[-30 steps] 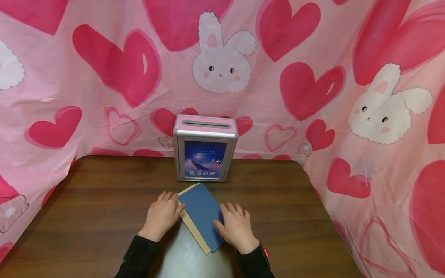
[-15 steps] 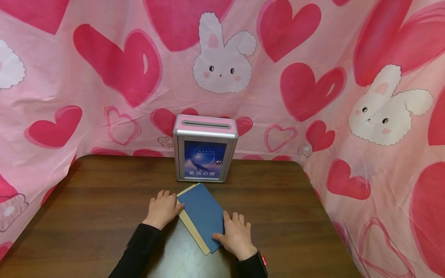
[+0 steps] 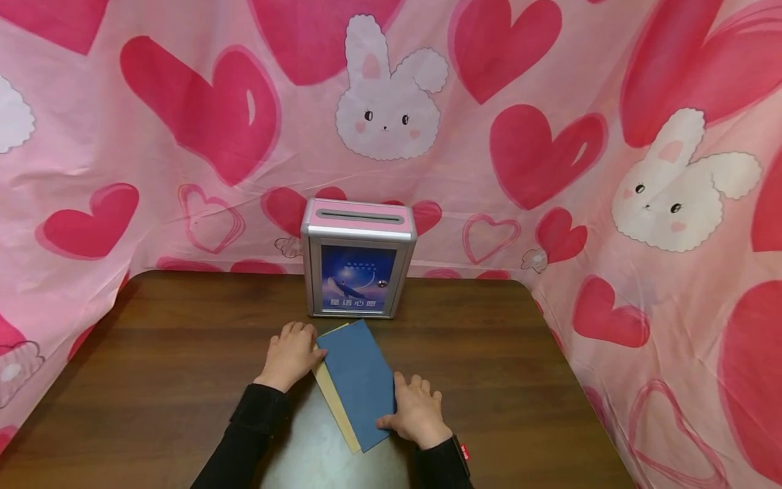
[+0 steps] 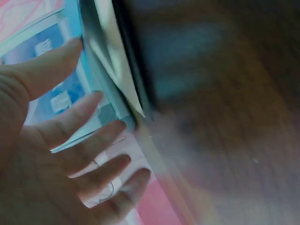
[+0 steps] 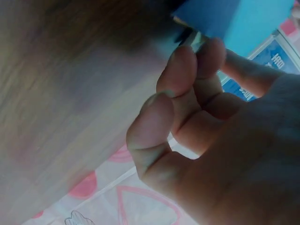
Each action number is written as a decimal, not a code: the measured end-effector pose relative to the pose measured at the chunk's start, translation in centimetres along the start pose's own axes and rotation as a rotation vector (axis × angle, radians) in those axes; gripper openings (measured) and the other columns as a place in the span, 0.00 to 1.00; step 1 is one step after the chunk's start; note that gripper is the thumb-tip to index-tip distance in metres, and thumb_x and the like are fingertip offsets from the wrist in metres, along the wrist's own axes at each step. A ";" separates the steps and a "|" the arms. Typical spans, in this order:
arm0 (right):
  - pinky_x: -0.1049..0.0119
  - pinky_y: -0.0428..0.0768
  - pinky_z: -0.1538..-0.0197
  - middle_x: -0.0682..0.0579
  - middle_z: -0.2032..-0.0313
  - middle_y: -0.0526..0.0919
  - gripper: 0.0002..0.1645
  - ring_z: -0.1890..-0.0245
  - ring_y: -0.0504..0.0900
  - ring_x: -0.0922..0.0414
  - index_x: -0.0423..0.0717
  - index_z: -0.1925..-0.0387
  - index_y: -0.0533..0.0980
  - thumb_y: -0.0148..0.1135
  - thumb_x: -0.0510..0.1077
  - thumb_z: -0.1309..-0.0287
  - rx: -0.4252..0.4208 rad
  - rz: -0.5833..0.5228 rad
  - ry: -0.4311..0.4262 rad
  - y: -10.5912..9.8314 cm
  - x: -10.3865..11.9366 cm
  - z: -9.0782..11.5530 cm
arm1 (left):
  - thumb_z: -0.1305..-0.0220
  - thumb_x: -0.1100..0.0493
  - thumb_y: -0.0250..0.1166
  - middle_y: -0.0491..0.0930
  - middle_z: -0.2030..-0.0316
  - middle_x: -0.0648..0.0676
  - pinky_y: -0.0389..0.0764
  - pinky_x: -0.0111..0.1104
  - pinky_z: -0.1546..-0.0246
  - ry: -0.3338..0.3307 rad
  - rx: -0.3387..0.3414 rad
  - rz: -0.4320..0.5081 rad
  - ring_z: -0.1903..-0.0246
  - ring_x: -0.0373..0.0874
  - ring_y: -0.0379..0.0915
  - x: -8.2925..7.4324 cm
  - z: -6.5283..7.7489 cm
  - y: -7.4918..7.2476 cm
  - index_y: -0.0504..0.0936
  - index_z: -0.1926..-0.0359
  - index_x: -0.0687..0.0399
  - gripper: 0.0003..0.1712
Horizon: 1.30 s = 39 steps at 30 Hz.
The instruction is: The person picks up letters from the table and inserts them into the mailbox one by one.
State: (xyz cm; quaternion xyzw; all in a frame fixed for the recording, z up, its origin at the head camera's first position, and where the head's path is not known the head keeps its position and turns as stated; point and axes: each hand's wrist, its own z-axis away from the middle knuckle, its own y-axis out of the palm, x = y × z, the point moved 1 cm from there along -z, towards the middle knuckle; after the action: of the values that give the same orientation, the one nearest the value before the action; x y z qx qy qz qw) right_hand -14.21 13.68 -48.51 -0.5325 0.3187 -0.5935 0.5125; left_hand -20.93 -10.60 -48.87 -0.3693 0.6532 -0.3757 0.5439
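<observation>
A blue card [image 3: 359,384] lies askew over a cream card [image 3: 336,404] on the table, most of the cream one hidden. My right hand [image 3: 420,414] pinches the blue card's right edge, its thumb on top and its fingertips at the side. At the upper left edge is my left hand [image 3: 287,356], its thumb tip touching the cards. In the left wrist view the fingers of this hand [image 4: 79,154] are spread and loosely straight beside the card edges. The right wrist view shows bent fingers [image 5: 187,112] near the blue card's corner [image 5: 206,16].
A silver box [image 3: 360,258] with a pink slotted top and a blue picture door with a lock stands just beyond the cards. The brown wooden table [image 3: 501,360] has rounded far corners. Pink cloth [image 3: 464,163] with hearts and rabbits hangs behind and at the sides.
The blue card has turned and shifted slightly right over the cream one, its right edge now raised. My left hand has moved a little right and forward; the right hand has closed on the edge.
</observation>
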 end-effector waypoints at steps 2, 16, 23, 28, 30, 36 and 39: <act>0.37 0.67 0.53 0.36 0.53 0.73 0.53 0.53 0.68 0.40 0.38 0.41 0.68 0.75 0.62 0.65 -0.002 -0.010 -0.004 0.0 -0.1 -0.1 | 0.47 0.53 0.71 0.78 0.70 0.60 0.75 0.48 0.70 -0.004 -0.018 0.107 0.66 0.57 0.73 -0.1 -0.1 -0.5 0.76 0.67 0.58 0.16; 0.48 0.70 0.61 0.45 0.66 0.73 0.28 0.63 0.70 0.47 0.41 0.61 0.71 0.70 0.57 0.53 0.026 -0.224 -0.112 -1.3 -1.0 0.1 | 0.34 0.59 0.60 0.86 0.65 0.62 0.84 0.52 0.61 0.011 0.068 0.807 0.70 0.47 0.83 -1.7 -0.1 -3.7 0.72 0.54 0.60 0.12; 0.66 0.69 0.74 0.55 0.79 0.73 0.11 0.78 0.73 0.60 0.46 0.71 0.75 0.63 0.49 0.42 0.081 -0.456 -0.211 -2.8 -1.1 0.9 | 0.34 0.55 0.60 0.86 0.60 0.63 0.84 0.53 0.60 0.074 0.012 0.859 0.70 0.46 0.83 -2.0 0.5 -5.2 0.75 0.46 0.59 0.18; 0.72 0.61 0.79 0.60 0.86 0.64 0.18 0.87 0.65 0.65 0.47 0.81 0.68 0.61 0.47 0.40 0.041 -0.527 -0.251 -2.7 -1.0 1.3 | 0.35 0.53 0.61 0.86 0.61 0.58 0.83 0.53 0.61 0.133 -0.065 0.841 0.69 0.43 0.82 -2.7 1.1 -6.1 0.79 0.46 0.54 0.18; 0.73 0.60 0.79 0.61 0.87 0.62 0.20 0.88 0.63 0.65 0.47 0.83 0.66 0.61 0.47 0.39 0.032 -0.558 -0.250 -2.7 -1.0 1.4 | 0.35 0.53 0.61 0.86 0.63 0.56 0.84 0.51 0.61 0.155 -0.089 0.840 0.69 0.43 0.81 -3.0 1.4 -6.5 0.79 0.47 0.54 0.18; 0.74 0.59 0.82 0.59 0.88 0.63 0.18 0.89 0.61 0.65 0.43 0.82 0.71 0.60 0.45 0.38 -0.003 -0.605 -0.268 -2.6 -0.9 1.6 | 0.37 0.51 0.63 0.86 0.62 0.51 0.81 0.33 0.68 0.182 -0.110 0.811 0.68 0.44 0.79 -3.9 2.4 -8.0 0.81 0.49 0.50 0.17; 0.75 0.59 0.82 0.58 0.86 0.67 0.10 0.90 0.61 0.66 0.46 0.73 0.81 0.59 0.44 0.38 -0.020 -0.621 -0.289 -2.7 -1.0 1.5 | 0.38 0.52 0.63 0.86 0.62 0.50 0.78 0.30 0.71 0.202 -0.103 0.795 0.69 0.42 0.77 -4.1 3.0 -8.8 0.82 0.51 0.48 0.15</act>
State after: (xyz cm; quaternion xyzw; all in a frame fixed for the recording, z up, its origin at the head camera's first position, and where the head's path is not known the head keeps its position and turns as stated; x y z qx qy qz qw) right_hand -13.59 15.56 -45.99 -0.6877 0.0716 -0.6364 0.3420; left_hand -16.81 -11.11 -39.66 -0.0762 0.8130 -0.1376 0.5606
